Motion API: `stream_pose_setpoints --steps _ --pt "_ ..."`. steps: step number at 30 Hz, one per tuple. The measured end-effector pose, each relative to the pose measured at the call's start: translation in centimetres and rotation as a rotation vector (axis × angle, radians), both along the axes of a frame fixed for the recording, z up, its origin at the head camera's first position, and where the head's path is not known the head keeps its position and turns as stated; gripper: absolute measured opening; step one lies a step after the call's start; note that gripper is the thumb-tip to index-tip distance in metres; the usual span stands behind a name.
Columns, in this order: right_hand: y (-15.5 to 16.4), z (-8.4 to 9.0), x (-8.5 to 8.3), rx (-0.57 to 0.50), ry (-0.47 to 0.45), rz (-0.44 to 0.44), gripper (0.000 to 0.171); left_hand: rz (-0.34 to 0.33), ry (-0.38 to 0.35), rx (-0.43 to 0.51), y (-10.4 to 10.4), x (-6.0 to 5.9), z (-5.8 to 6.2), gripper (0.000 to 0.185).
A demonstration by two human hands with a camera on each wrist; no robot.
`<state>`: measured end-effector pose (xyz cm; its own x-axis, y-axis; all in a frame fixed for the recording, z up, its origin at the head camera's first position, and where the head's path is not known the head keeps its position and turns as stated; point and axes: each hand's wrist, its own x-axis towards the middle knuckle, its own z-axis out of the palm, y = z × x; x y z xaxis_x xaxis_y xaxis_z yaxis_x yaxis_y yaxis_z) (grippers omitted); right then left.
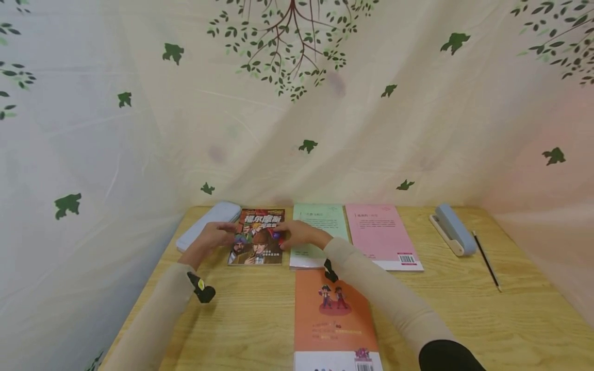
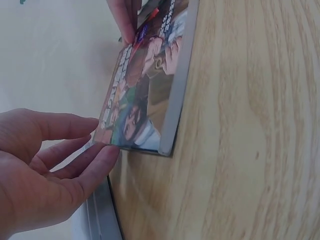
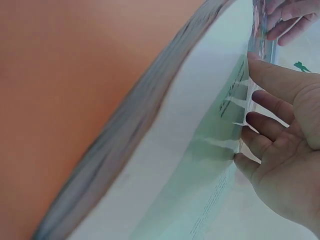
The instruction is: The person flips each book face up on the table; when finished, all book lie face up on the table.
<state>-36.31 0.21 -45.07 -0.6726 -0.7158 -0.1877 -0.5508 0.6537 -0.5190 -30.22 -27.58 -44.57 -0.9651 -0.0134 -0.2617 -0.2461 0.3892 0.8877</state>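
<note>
A comic-style book with a red, illustrated cover lies face up at the table's back left. My left hand touches its left edge, fingertips and thumb near a corner in the left wrist view. On the opposite side, my right hand has its thumb and index finger by the right edge. Its other fingers hover close over or touch the glossy green book; I cannot tell which. An orange book lies in front of the green one, partly under my right forearm.
A pink book lies right of the green one. Farther right are a blue-and-white stapler and a black pencil. A pale blue case lies at the back left. Leaf-printed cloth hangs behind the wooden table.
</note>
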Motion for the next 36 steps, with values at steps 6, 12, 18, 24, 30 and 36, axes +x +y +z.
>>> stream_pose_setpoints --steps 6,12,18,24,30,36 --pt "0.2 0.5 0.0 -0.019 0.002 0.022 0.063 -0.065 0.115 0.07 0.5 0.3 1.0 0.046" --pt "1.2 1.6 -0.2 -0.017 0.046 0.048 0.066 -0.073 0.101 0.07 2.7 0.0 1.1 0.05" --pt "3.0 3.0 -1.0 -0.048 0.027 0.016 0.064 -0.146 0.128 0.057 5.1 0.1 1.1 0.051" --pt "5.2 4.1 -2.1 -0.049 0.076 -0.02 0.063 -0.226 0.119 0.07 7.4 0.3 0.3 0.056" --pt "7.7 4.8 -3.1 -0.042 0.102 -0.071 0.063 -0.253 0.08 0.081 9.8 0.4 -0.4 0.06" --pt "9.9 5.4 -3.6 -0.038 0.086 -0.132 0.063 -0.262 0.082 0.094 11.5 0.5 -1.0 0.062"
